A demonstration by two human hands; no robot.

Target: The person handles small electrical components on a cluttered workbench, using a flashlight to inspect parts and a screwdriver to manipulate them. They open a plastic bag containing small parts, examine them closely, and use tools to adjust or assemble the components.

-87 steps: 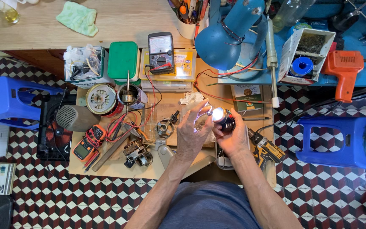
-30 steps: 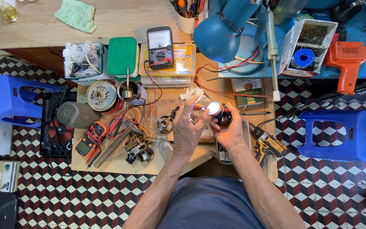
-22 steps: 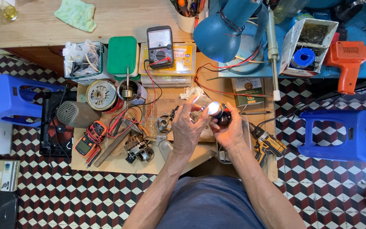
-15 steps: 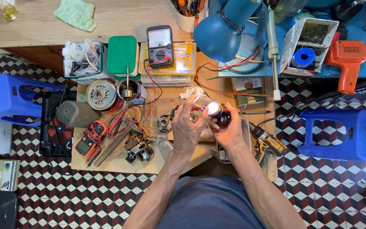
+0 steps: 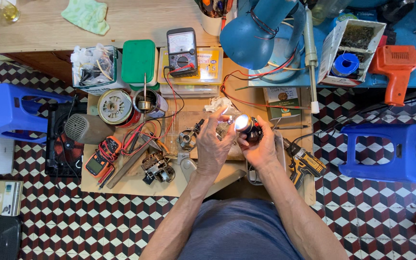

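Over a low wooden work board [image 5: 121, 185], both my hands hold one small motor [image 5: 244, 125], a shiny metal cylinder with a dark end. My left hand [image 5: 214, 144] grips it from the left, fingers curled up around its bright face. My right hand [image 5: 261, 144] clasps its dark body from the right. The part sits lit under the blue desk lamp [image 5: 253, 31]. Whatever lies beneath my palms is hidden.
An analog multimeter [image 5: 182, 47] with red leads, a green box [image 5: 138, 61], round motor parts [image 5: 114, 107], an orange meter [image 5: 98, 161] and a cordless drill [image 5: 304, 161] crowd the board. Blue stools [image 5: 6, 113] [image 5: 386, 151] flank it. An orange heat gun [image 5: 396, 67] lies at the far right.
Both hands have drifted slightly up and left with the small motor, and the fingers have shifted a little around it. Nothing was put down or picked up.
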